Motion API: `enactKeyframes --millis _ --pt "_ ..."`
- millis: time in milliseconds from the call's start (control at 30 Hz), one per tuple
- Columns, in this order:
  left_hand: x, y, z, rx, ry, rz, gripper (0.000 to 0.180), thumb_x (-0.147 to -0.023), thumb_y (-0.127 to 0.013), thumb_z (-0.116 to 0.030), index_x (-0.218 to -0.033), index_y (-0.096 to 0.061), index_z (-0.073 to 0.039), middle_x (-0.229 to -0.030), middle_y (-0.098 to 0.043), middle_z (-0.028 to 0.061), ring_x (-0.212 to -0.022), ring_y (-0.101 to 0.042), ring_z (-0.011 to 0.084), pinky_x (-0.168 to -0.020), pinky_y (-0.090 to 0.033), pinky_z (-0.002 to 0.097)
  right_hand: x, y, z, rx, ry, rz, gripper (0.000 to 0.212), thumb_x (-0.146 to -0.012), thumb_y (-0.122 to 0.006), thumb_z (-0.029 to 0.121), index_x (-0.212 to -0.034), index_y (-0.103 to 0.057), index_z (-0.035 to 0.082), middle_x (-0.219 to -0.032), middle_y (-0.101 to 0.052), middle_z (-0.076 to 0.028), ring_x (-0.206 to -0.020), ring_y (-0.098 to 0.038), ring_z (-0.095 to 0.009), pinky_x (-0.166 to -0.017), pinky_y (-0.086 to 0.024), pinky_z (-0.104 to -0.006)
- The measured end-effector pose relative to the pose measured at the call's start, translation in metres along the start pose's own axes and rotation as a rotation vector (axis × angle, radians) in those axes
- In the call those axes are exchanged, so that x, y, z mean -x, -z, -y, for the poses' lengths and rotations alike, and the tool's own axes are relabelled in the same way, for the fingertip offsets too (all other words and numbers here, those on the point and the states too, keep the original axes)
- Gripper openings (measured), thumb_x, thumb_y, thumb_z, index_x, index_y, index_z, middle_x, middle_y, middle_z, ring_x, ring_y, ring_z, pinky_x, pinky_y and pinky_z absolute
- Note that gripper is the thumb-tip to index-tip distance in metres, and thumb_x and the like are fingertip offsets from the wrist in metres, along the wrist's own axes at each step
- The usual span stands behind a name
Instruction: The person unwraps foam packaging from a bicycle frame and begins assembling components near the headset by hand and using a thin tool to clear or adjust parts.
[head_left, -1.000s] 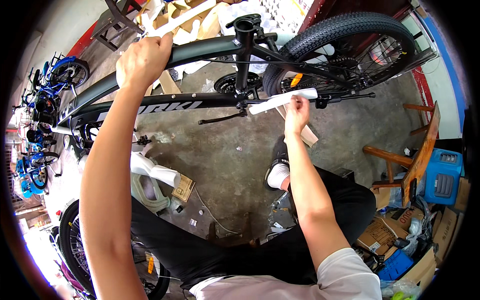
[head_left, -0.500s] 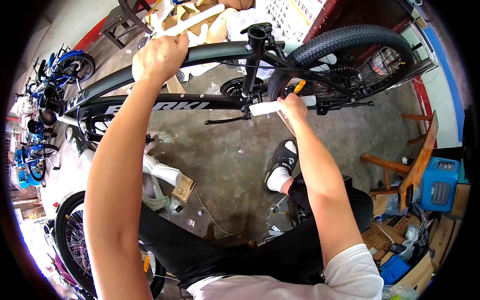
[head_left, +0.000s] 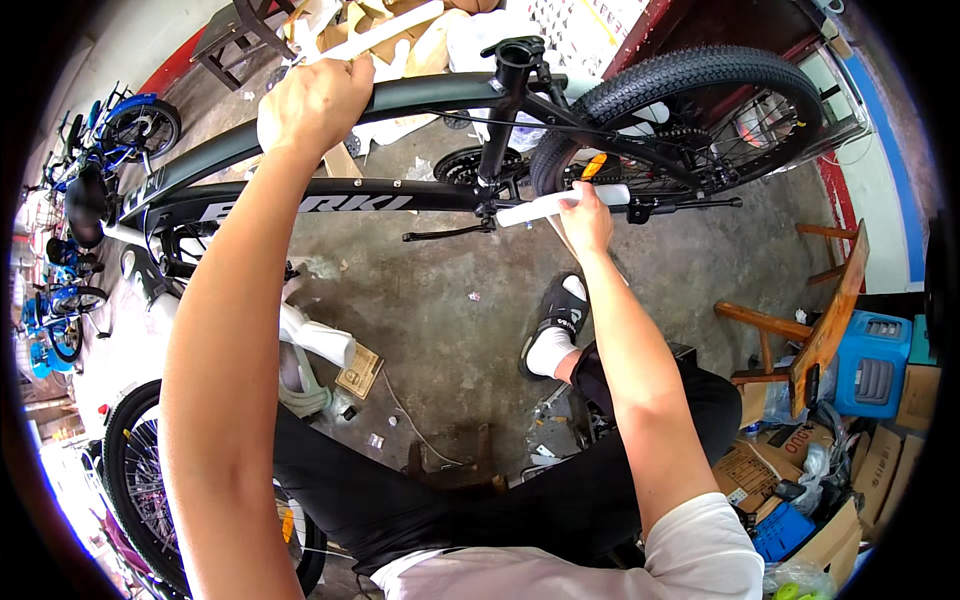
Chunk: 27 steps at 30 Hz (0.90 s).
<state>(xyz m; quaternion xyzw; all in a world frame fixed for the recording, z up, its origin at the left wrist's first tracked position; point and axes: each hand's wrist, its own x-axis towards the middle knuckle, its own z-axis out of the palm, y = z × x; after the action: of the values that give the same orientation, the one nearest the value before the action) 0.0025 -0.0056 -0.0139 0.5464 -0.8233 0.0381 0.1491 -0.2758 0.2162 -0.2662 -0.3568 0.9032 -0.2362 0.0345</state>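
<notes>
A black bicycle frame [head_left: 435, 92] stands across the far side in front of me, its rear wheel [head_left: 690, 68] at the right. My left hand [head_left: 315, 105] is closed around the frame's upper tube. At the lower rear of the frame, my right hand [head_left: 587, 222] grips a white foam sleeve [head_left: 535, 208]. The sleeve lies along the frame between the crank area and the rear wheel; whether it wraps fully round a tube, I cannot tell. A black crank arm [head_left: 450, 235] points left below the frame.
A wooden stool [head_left: 835, 310] stands at the right beside a blue plastic stool [head_left: 870, 365] and cardboard boxes [head_left: 755, 475]. White foam tubes [head_left: 325, 340] and a small carton [head_left: 360, 372] lie on the floor. Another wheel [head_left: 115, 450] is at lower left; several bicycles [head_left: 140, 125] stand far left.
The view has shifted slightly, so the scene sits a little further left. The foam sleeve in my right hand looks turned and narrower. My left hand keeps its grip on the frame.
</notes>
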Motion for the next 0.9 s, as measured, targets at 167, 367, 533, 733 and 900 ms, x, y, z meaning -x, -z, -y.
enactKeyframes --millis 167,367,533,733,900 --pt "0.002 0.005 0.0 -0.019 0.057 0.079 0.06 -0.097 -0.042 -0.05 -0.094 -0.079 -0.002 -0.095 -0.074 0.0268 -0.096 -0.073 0.043 -0.089 -0.058 0.0481 -0.023 0.003 0.013 -0.45 -0.37 0.461 0.05 -0.091 -0.071 0.012 -0.137 -0.057 -0.002 -0.084 -0.074 -0.014 -0.058 -0.067 -0.016 -0.049 -0.052 -0.0318" --pt "-0.001 0.004 -0.002 -0.049 0.05 0.155 0.06 -0.099 -0.036 -0.053 -0.105 -0.079 -0.012 -0.107 -0.073 0.0252 -0.104 -0.07 0.0419 -0.092 -0.054 0.0491 -0.025 0.004 0.0 -0.862 -0.412 0.486 0.024 -0.095 -0.068 0.008 -0.117 -0.067 -0.002 -0.074 -0.067 -0.007 -0.053 -0.059 -0.01 -0.041 -0.043 -0.0239" --pt "-0.001 -0.005 0.004 0.006 0.038 0.014 0.069 -0.097 -0.044 -0.064 -0.094 -0.08 -0.005 -0.093 -0.074 0.0263 -0.094 -0.073 0.0431 -0.087 -0.058 0.0472 -0.004 0.002 0.002 -1.047 -0.406 0.334 0.015 -0.098 -0.067 0.008 -0.111 -0.073 0.003 -0.073 -0.065 -0.002 -0.054 -0.055 -0.007 -0.044 -0.041 -0.022" --pt "0.0 0.001 0.0 0.0 0.054 0.052 0.07 -0.097 -0.043 -0.065 -0.098 -0.08 -0.005 -0.098 -0.074 0.0262 -0.098 -0.073 0.0426 -0.091 -0.057 0.0461 0.033 -0.004 -0.002 -1.187 -0.384 0.202 0.017 -0.1 -0.07 0.015 -0.113 -0.073 0.005 -0.075 -0.064 0.0 -0.056 -0.055 -0.006 -0.051 -0.046 -0.0209" --pt "-0.001 0.008 -0.002 -0.013 0.05 0.124 0.064 -0.097 -0.039 -0.058 -0.104 -0.079 -0.009 -0.105 -0.074 0.0243 -0.102 -0.071 0.042 -0.092 -0.055 0.0478 0.058 -0.004 -0.006 -1.178 -0.388 0.165 0.018 -0.1 -0.071 0.02 -0.113 -0.073 0.008 -0.075 -0.064 0.001 -0.056 -0.055 -0.005 -0.05 -0.042 -0.0193"
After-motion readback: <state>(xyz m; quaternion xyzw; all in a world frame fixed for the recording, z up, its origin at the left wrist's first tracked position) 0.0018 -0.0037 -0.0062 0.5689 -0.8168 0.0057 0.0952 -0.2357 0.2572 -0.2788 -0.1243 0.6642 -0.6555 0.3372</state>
